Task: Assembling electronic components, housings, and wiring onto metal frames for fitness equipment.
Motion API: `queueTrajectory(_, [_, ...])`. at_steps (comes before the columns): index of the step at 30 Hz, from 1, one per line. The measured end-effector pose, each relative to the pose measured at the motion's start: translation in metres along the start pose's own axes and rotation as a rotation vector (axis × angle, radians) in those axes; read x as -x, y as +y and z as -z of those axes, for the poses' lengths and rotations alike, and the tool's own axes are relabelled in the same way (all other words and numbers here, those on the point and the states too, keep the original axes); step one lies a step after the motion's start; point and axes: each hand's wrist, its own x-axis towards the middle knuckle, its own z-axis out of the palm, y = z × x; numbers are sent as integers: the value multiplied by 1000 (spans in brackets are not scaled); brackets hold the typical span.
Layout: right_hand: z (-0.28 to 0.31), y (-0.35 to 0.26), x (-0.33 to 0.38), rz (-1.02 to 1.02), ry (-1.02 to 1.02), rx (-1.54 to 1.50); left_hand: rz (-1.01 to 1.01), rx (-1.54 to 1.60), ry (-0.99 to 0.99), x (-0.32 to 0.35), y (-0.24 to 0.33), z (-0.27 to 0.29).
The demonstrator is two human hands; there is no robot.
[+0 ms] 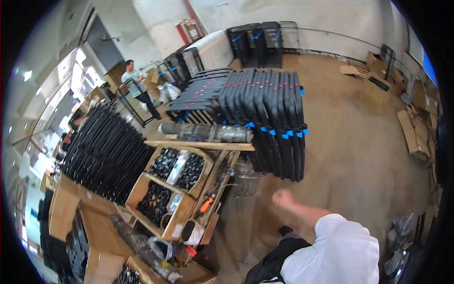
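Observation:
Only my right hand [283, 199] shows, reaching out from a white sleeve [343, 248] at the lower right. It is blurred, its fingers look curled into a fist, and nothing is in it. It hangs above the bare concrete floor, just right of a wooden shelf rack [215, 173] with compartments of small black parts. An orange-handled tool [206, 204] lies on the rack's side ledge. Behind the hand stands a row of upright black flat panels [276, 118] with blue and red clips. My left hand is out of view. My dark trouser leg and shoe [285, 230] appear below the hand.
A grey roll [208, 132] lies on top of the rack. More black panels [101, 151] lean at the left, beside open cardboard boxes [71, 213]. Flattened cartons [416, 128] line the right wall. A person in a light shirt [135, 80] stands by a trolley at the far left.

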Motion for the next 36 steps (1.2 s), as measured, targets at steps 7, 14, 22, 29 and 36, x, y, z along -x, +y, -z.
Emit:
queueTrajectory(7, [291,-63,-238,326,806,141,-37,-424,-70,-40,59,-143])
queueTrajectory(14, [358,-100,-294,165,495,210,-333,-99,-80,-9,298,-288])
queueTrajectory(22, [393,-32,-200,254,652,105,-562,-150,-486,35,413,-455])
queueTrajectory(29, [324,77,-11,-88,478,-871,-478,-55,-1044,157,463,-642])
queueTrajectory(36, [157,183,17,-244,201,-1277,-503,-360,-930,212,380,-596])
